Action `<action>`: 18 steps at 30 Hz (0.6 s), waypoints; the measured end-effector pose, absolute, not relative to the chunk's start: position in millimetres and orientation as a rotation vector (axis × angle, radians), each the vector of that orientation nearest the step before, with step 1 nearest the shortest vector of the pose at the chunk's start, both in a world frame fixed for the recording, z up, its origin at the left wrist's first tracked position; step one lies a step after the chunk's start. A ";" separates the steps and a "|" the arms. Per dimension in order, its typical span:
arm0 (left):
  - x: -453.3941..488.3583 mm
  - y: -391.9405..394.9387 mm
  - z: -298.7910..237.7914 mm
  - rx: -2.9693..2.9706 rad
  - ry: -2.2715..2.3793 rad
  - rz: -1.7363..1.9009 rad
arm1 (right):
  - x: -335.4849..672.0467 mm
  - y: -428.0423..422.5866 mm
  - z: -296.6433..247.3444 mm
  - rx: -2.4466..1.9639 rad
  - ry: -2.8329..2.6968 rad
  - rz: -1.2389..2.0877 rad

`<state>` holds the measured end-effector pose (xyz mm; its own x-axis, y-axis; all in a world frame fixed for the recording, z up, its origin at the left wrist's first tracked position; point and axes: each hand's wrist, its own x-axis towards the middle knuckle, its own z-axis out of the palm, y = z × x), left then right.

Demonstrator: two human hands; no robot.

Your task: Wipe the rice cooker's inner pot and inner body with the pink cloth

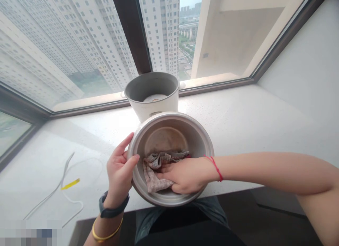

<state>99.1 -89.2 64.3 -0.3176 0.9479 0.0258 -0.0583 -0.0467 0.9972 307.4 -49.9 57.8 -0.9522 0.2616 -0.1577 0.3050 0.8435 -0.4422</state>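
Observation:
A round metal inner pot (203,140) is tilted toward me above the front edge of a white windowsill counter (251,122). My left hand (119,170) grips its left rim, thumb over the edge. My right hand (185,175) is inside the pot, fingers pressed down on a crumpled patterned cloth (156,168) against the pot's lower wall. A red string circles my right wrist. Just behind the pot stands the white rice cooker body (155,96), open at the top.
A white power cord (57,189) with a yellow tag lies on the counter at the left. A big window with a dark frame runs along the back, with tower blocks outside. A white wall rises at the right.

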 end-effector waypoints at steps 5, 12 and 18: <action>93.2 -86.8 62.1 1.053 1.340 1.438 | 287.9 -39.6 41.1 0.663 3.045 -0.334; 90.7 -94.9 62.6 1.302 1.393 1.451 | 291.3 -37.1 55.5 0.927 2.935 0.152; 89.3 -94.9 69.2 1.383 1.448 1.482 | 312.7 -44.1 56.0 1.193 2.709 0.424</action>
